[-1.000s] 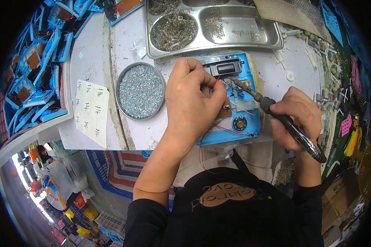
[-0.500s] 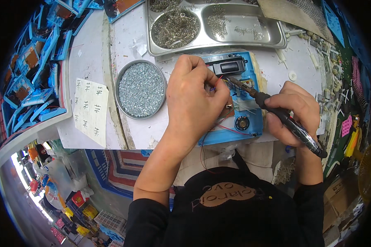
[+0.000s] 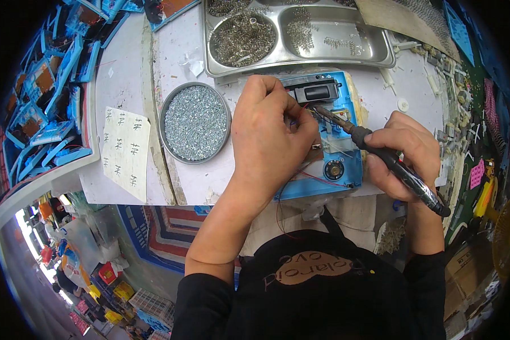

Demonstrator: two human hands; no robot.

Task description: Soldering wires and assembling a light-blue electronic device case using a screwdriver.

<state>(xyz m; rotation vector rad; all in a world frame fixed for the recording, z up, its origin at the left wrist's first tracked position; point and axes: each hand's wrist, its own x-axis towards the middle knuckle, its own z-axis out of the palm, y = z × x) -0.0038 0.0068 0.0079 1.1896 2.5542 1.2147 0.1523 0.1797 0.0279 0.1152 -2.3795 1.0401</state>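
Observation:
In my right hand (image 3: 405, 156) is a soldering iron (image 3: 394, 167) with a black handle, gripped like a pen. Its metal tip points up and left into a blue plastic housing (image 3: 351, 167), close to my left fingertips. My left hand (image 3: 275, 127) is pinched over the housing's left part and covers what lies there. Thin red wires run out beneath that hand, so it seems closed on a wire, though the pinch itself is hidden. Inside the housing sit a black oblong part (image 3: 317, 92), a small round speaker-like part (image 3: 334, 169) and white wires.
A round tin of small silver screws (image 3: 195, 122) stands left of my left hand, beside a marked paper sheet (image 3: 126, 153). Behind the housing is a steel compartment tray (image 3: 297, 63) with small springs. Blue housings (image 3: 56, 107) pile up at far left; small white parts (image 3: 433, 82) lie at right.
My left hand has shifted very slightly to the right, and the red wire above its fingertips shows less. The soldering iron stays nearly where it was.

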